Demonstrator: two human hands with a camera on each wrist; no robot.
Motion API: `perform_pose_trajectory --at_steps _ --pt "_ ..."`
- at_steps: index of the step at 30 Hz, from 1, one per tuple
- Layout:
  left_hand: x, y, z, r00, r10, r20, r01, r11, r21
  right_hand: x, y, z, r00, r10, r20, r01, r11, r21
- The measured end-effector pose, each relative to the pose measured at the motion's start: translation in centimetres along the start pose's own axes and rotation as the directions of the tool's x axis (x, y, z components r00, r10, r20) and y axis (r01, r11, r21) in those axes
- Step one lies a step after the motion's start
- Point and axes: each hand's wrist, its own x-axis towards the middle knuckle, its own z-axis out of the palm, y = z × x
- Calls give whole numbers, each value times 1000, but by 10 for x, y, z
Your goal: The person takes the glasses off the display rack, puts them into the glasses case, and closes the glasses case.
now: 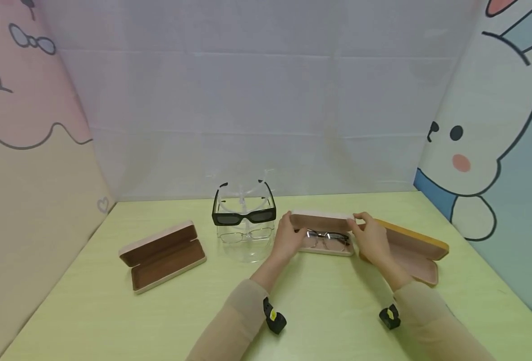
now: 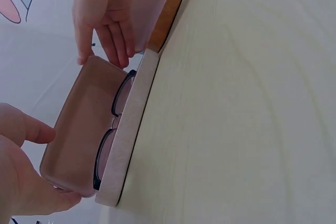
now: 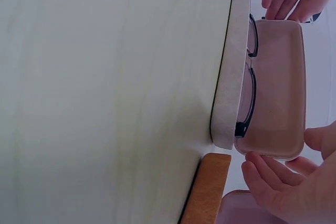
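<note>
A pale glasses case (image 1: 322,252) stands with its lid raised, holding dark-rimmed glasses (image 1: 326,235) that lie folded in its base. My left hand (image 1: 288,239) holds the lid's left end, its thumb at the lid's edge in the left wrist view. At the other end, my right hand (image 1: 370,240) holds the lid (image 3: 278,87) with the thumb on its top edge and fingers along its end. Just right of this case, partly behind my right hand, lies a second case (image 1: 412,238) with an orange-yellow outside, its lid up.
On the left sits another pale case (image 1: 169,258), its lid up and brown lining showing. A clear display stand (image 1: 250,256) left of my left hand carries black sunglasses (image 1: 243,217) above thin-rimmed glasses (image 1: 246,234). A white sheet (image 1: 257,100) hangs behind the table.
</note>
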Motion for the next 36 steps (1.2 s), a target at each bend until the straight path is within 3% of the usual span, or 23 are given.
perform_pose_trajectory --at_steps 9,21,29,36 --pt "-8 -3 6 999 25 -30 -25 1000 12 -4 -1 0 999 36 -12 -35 999 14" --pt "-12 -3 11 993 -29 -119 19 996 -86 -12 -2 -2 994 94 61 -100 989 109" --pt "-8 2 16 974 -31 -226 24 999 -32 -17 1 0 987 135 86 -152 959 240" --pt "-7 3 19 971 -66 -231 67 998 -4 -20 1 1 984 162 72 -176 945 276"
